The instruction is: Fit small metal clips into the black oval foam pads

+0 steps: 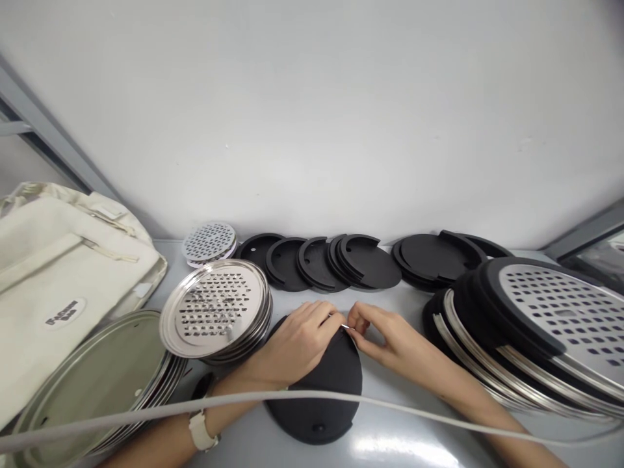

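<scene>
Your left hand [302, 338] drapes over the far part of the black disc [324, 406], fingers bent toward its 1 o'clock edge; what lies under them is hidden, so you cannot tell how firmly they grip. Your right hand [390, 335] comes in from 3 o'clock, narrowed to a pinch of thumb and forefinger on a thin, bright sliver [345, 326] at that same edge. The left palm probably steadies the disc, leaving the right fingertips free for the fine work. The disc lies directly before you on the smooth, glossy grey counter [390, 383], matte and round, with a small round detail [318, 428] near 6 o'clock. Outward at 10 o'clock, a steel stack [214, 312] shows a shiny rim and punched slots; farther, at 11, sit small pale graters [209, 242]. From 11 to 1 o'clock, black rings [373, 266] and thicker black rounds [433, 257] overlap before the wall [312, 117], perhaps fanned to make each easy to lift. At 2 to 3 o'clock, a large grater stack [560, 312] leans, black rims alternating with bare metal. At 9 are glossy green lids [102, 383], with a cream cloth bag [73, 260] beyond. A pale cord [385, 405] crosses your near view.
</scene>
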Demonstrator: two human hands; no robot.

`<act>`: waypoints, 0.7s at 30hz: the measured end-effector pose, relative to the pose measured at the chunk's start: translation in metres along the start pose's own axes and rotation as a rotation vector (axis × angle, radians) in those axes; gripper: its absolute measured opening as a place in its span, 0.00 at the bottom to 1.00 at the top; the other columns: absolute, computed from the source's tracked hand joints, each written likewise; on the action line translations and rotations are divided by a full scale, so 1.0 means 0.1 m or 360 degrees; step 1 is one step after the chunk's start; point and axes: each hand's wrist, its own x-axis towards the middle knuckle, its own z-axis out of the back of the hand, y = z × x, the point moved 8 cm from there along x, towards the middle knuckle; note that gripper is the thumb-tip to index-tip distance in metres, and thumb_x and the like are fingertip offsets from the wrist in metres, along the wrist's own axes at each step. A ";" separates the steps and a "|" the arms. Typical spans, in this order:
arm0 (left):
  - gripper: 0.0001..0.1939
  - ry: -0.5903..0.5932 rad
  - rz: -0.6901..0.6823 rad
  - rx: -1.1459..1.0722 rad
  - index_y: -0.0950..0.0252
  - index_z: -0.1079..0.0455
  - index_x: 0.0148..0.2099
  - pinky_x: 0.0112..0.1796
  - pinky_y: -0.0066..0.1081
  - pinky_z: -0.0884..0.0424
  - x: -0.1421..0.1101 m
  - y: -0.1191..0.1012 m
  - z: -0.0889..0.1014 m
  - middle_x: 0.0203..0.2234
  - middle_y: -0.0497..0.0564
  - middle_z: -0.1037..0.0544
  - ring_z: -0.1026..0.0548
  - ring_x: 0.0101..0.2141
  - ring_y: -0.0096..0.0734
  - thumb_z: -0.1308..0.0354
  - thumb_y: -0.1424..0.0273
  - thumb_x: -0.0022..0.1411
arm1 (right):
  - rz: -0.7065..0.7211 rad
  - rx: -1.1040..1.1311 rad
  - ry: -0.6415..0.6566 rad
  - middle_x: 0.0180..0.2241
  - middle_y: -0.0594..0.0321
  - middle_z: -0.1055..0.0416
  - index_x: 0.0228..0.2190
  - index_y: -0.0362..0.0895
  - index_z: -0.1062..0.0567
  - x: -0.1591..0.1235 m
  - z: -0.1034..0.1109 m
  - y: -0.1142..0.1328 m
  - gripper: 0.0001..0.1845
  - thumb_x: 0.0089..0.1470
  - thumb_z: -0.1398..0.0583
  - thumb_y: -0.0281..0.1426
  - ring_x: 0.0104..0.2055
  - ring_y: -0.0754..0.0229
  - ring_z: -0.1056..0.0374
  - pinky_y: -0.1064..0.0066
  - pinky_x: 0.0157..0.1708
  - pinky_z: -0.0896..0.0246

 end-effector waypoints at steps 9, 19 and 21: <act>0.12 0.0009 -0.0048 -0.0147 0.63 0.36 0.49 0.45 0.32 0.33 -0.02 0.01 0.00 0.41 0.51 0.30 0.32 0.43 0.31 0.55 0.77 0.67 | -0.0091 -0.0011 0.0068 0.28 0.66 0.34 0.32 0.45 0.37 -0.02 -0.04 -0.06 0.07 0.62 0.49 0.34 0.29 0.64 0.39 0.74 0.30 0.45; 0.11 -0.0042 -0.0068 -0.0099 0.64 0.36 0.48 0.43 0.33 0.34 -0.01 0.00 0.04 0.37 0.51 0.29 0.31 0.40 0.32 0.57 0.75 0.69 | -0.0055 -0.0210 0.0185 0.22 0.69 0.41 0.25 0.44 0.41 -0.02 -0.10 -0.04 0.17 0.64 0.53 0.36 0.24 0.67 0.47 0.74 0.25 0.54; 0.11 -0.0052 -0.0080 -0.0081 0.64 0.36 0.48 0.43 0.32 0.34 0.00 -0.01 0.04 0.36 0.50 0.29 0.31 0.40 0.32 0.57 0.75 0.68 | -0.0059 -0.0219 0.0212 0.21 0.70 0.42 0.24 0.44 0.41 -0.03 -0.12 -0.03 0.17 0.64 0.53 0.36 0.23 0.67 0.48 0.74 0.24 0.55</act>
